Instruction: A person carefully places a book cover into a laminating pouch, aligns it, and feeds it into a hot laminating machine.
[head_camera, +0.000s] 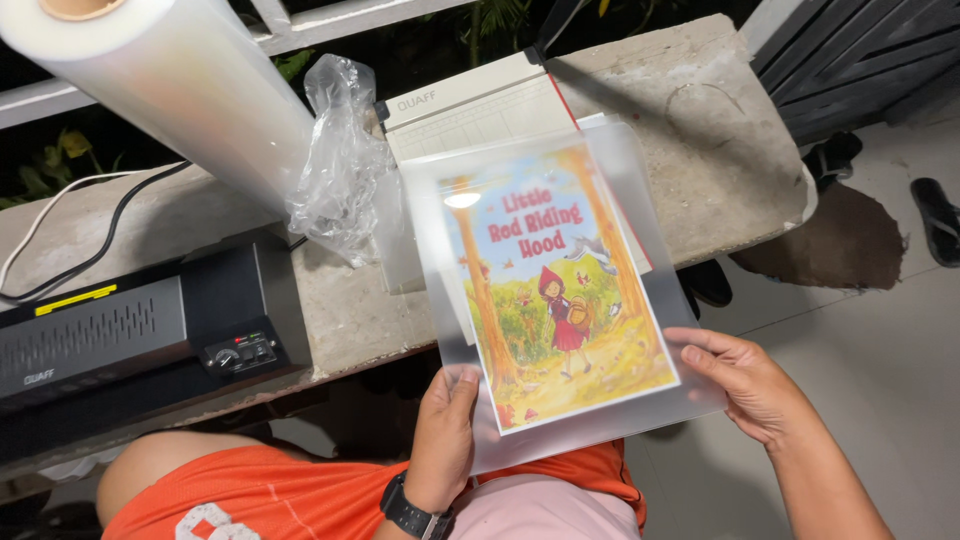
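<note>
- Head view: we hold a laminated picture sheet (560, 290), a colourful storybook cover sealed in a clear pouch with a frosted border, tilted up over the edge of the concrete ledge (700, 130).
- Left hand (445, 440) grips the sheet's lower left corner, thumb pressed on the front face; a black watch (412, 512) sits on that wrist.
- Right hand (750, 385) supports the lower right edge, fingers closed under it and thumb lying along the border.
- The sheet blocks part of the paper trimmer (470, 105), a cream board with a grid, lying on the ledge behind it.
- Just left of the trimmer sits a crumpled clear plastic bag (335, 170); we cannot tell whether anything is in it.
- A large roll of clear film (170, 85) juts in from the upper left, touching the bag.
- A black laminator (130, 335) rests at the ledge's left end, with black and white cables (90, 215) behind.
- Dark sandals (935, 220) lie on the tiled floor, far right.
</note>
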